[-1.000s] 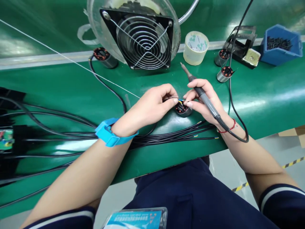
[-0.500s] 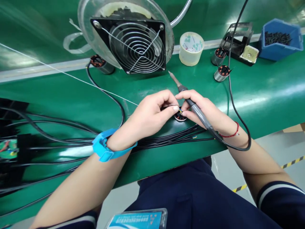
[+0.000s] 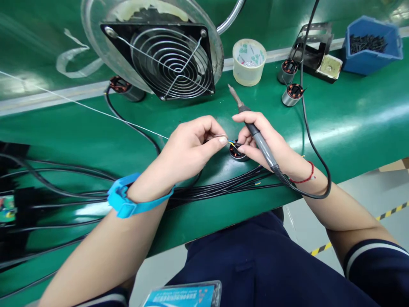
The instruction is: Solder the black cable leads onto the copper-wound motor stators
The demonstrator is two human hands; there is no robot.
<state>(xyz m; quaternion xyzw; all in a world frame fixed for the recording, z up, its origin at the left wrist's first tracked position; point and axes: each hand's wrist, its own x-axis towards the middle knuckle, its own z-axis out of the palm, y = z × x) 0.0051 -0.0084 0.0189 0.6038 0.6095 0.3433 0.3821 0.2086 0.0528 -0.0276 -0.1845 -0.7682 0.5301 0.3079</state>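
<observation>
My left hand (image 3: 191, 147), with a blue wrist strap (image 3: 128, 198), pinches the end of a thin solder wire (image 3: 79, 106) that runs in from the far left. Its fingertips also meet coloured leads above a small round motor stator (image 3: 238, 151) on the green table. My right hand (image 3: 266, 143) is wrapped round a black soldering iron (image 3: 255, 132), tip pointing up and away from the stator, while its thumb and finger touch the leads. Both hands nearly touch over the stator.
A black fan (image 3: 169, 59) in a clear round housing stands behind the hands. A tape roll (image 3: 248, 62), two more stators (image 3: 290, 91), a black stand (image 3: 315, 51) and a blue bin (image 3: 370, 42) sit at back right. Black cables (image 3: 64, 187) cross the green table (image 3: 351, 123) on the left.
Both hands stay pinched over the stator. The iron's tip has tilted slightly. The view has shifted, so everything sits a little further left and lower in frame.
</observation>
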